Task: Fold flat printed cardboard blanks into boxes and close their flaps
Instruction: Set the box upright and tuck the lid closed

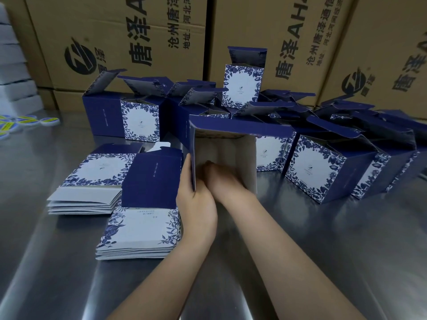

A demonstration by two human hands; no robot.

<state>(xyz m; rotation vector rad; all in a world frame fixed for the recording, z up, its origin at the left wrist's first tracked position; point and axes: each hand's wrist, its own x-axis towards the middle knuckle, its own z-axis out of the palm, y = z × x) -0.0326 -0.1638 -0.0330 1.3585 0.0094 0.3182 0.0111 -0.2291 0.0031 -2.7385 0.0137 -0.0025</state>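
Forearms (161,285): we see both enter from the bottom edge and meet at the box, low over the steel table (323,262).
Left hand (196,204): grips the near edge of the box's left wall. We judge that it steadies the shell so it stays square under pressure.
Right hand (221,179): reaches into the box through its open end. Blur hides the fingers, so we cannot tell whether they lie flat or curled, but they are probably pressing the far flaps home.
Box (226,153): lies on its side at the table's centre, mouth toward us, erected but not yet closed.
Blanks (138,227): two flat stacks just left of the left hand, kept within easy reach for the next pick.
Finished boxes (323,167): crowded behind and to the right, lids up, set clear of the working space.
Cartons (138,42): brown, walling the table's far side.
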